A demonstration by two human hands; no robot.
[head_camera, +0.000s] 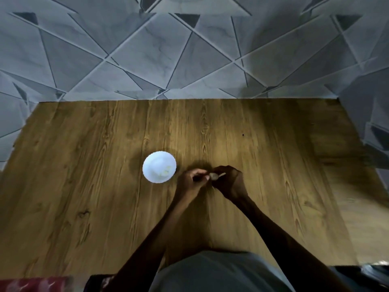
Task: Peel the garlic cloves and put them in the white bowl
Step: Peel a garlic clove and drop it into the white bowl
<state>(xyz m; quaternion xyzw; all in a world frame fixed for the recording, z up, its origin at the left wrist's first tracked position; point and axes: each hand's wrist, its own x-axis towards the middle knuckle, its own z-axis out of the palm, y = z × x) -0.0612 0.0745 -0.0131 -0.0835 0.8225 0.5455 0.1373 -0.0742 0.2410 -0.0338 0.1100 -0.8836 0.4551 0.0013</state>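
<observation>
Closest to you, your grey fabric top (221,272) fills the bottom edge, with a red patterned cloth (31,284) off at the lower left corner. Your two bare forearms reach out from there over the brown wood-grain table (84,186) and meet near its middle.

Your left hand (189,183) and your right hand (230,183) sit knuckle to knuckle just above the tabletop, fingers of both curled inward. Between them you hold a small greyish garlic clove (214,176): your left fingertips pinch its left end and your right fingers and thumb close on its right side. A pale sliver shows at the right of the garlic clove, against your right fingers; it is too small to tell whether it is loose skin.

Just beside your left hand, to its left and slightly farther out, stands the round white bowl (147,165), apart from both hands. A few pale yellowish pieces (165,172) lie inside it toward the near right wall.

Beyond the table's far edge lies a grey floor of angular, triangle-patterned tiles (147,49).
</observation>
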